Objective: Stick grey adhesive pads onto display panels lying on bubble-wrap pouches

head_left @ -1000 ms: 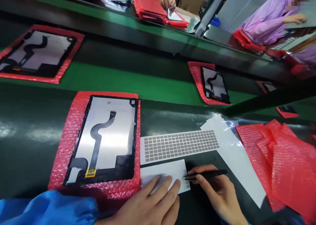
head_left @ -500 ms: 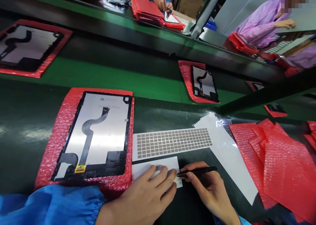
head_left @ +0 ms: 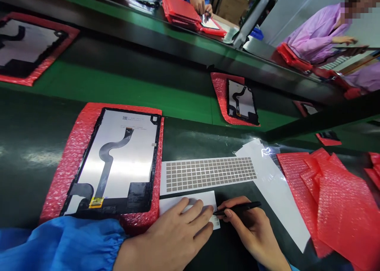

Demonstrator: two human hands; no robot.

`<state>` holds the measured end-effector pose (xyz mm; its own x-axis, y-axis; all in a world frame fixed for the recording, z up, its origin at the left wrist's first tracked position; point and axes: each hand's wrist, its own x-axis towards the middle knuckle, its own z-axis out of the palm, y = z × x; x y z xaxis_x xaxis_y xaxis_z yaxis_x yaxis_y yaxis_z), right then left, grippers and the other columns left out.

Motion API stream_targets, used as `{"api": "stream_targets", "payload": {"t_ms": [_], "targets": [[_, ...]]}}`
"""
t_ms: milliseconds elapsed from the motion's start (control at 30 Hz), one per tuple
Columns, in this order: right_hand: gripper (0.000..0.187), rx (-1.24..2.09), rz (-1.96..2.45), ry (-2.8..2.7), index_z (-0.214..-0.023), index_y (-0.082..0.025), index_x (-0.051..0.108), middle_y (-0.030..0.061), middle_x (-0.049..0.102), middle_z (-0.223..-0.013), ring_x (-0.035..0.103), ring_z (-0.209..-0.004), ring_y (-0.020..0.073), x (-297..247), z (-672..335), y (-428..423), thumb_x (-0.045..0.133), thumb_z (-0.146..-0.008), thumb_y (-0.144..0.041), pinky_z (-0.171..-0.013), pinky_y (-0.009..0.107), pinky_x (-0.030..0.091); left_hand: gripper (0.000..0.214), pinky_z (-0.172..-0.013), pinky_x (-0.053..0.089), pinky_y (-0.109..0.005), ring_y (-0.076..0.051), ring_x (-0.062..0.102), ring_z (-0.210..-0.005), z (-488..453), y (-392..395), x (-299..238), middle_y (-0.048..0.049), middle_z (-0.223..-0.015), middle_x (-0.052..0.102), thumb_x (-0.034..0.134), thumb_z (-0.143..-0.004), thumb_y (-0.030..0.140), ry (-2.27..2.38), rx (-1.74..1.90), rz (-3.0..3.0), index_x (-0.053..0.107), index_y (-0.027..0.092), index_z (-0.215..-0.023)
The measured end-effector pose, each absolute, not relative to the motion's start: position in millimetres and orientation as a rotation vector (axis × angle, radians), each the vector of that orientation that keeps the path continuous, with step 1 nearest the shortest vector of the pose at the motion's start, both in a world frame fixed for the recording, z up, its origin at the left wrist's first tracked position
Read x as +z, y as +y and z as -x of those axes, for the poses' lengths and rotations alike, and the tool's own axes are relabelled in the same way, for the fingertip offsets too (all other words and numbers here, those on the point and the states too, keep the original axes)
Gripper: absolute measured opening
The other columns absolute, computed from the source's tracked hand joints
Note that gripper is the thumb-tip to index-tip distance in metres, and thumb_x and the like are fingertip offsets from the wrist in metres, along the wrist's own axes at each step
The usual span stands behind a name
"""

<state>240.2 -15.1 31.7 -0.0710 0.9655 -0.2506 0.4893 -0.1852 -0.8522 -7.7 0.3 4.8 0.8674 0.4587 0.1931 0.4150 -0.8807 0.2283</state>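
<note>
My left hand [head_left: 178, 233] lies with spread fingers on a white sticker sheet [head_left: 208, 199], pressing it against the dark worktop. A few small grey squares show at that sheet's lower right corner, partly under my fingers. My right hand [head_left: 251, 227] grips black tweezers [head_left: 237, 208], their tip at the sheet's right edge beside my left fingertips. Just above, a larger sheet of small grey square stickers [head_left: 210, 174] lies flat. To the left, a tablet screen [head_left: 118, 160] rests back side up on a red bubble bag [head_left: 62, 176], its curved flex cable showing.
Red bubble bags [head_left: 347, 207] are piled at the right beside white paper strips [head_left: 279, 195]. Beyond the worktop, a green conveyor belt [head_left: 133, 88] carries more screens [head_left: 242, 100] on red bags. A dark bar [head_left: 323, 116] crosses at right. Two co-workers are at work across the line.
The screens on the green belt have shifted left. My view has tilted slightly. Both hands keep nearly the same place, with the tweezers still at the sheet's edge.
</note>
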Motion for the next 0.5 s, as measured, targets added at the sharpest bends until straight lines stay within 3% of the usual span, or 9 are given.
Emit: {"api": "stream_targets", "payload": {"t_ms": [200, 400, 500], "targets": [[0.015, 1.285, 1.663, -1.429, -0.092, -0.020, 0.078, 0.0077, 0.080, -0.089, 0.080, -0.073, 0.0229, 33.0, -241.4, -9.8, 0.076, -0.094, -0.035, -0.069, 0.030, 0.069, 0.053, -0.109, 0.035, -0.041, -0.028, 0.050, -0.131, 13.0, 5.9, 16.1, -0.0093, -0.148, 0.057, 0.066, -0.091, 0.049, 0.651, 0.400, -2.841, 0.063, 0.017, -0.133], [0.019, 1.249, 1.675, -1.143, -0.087, -0.021, 0.077, 0.0059, 0.080, -0.081, 0.079, -0.063, 0.0246, 46.9, -237.0, -6.1, 0.083, -0.086, -0.039, -0.064, 0.034, 0.070, 0.032, -0.106, 0.038, -0.037, -0.023, 0.056, -0.126, 13.5, 2.2, 7.4, -0.0073, -0.145, 0.060, 0.050, -0.104, 0.031, 0.785, 0.596, -2.823, 0.063, 0.022, -0.132], [0.014, 1.191, 1.631, -1.202, -0.086, -0.024, 0.079, 0.0061, 0.080, -0.077, 0.079, -0.058, 0.0254, 53.6, -232.6, 7.2, 0.082, -0.086, -0.038, -0.059, 0.032, 0.070, 0.024, -0.099, 0.042, -0.034, -0.021, 0.060, -0.120, 18.8, 3.7, 0.6, -0.0031, -0.131, 0.069, 0.049, -0.106, 0.027, 0.846, 0.841, -2.875, 0.065, 0.025, -0.123]]}}
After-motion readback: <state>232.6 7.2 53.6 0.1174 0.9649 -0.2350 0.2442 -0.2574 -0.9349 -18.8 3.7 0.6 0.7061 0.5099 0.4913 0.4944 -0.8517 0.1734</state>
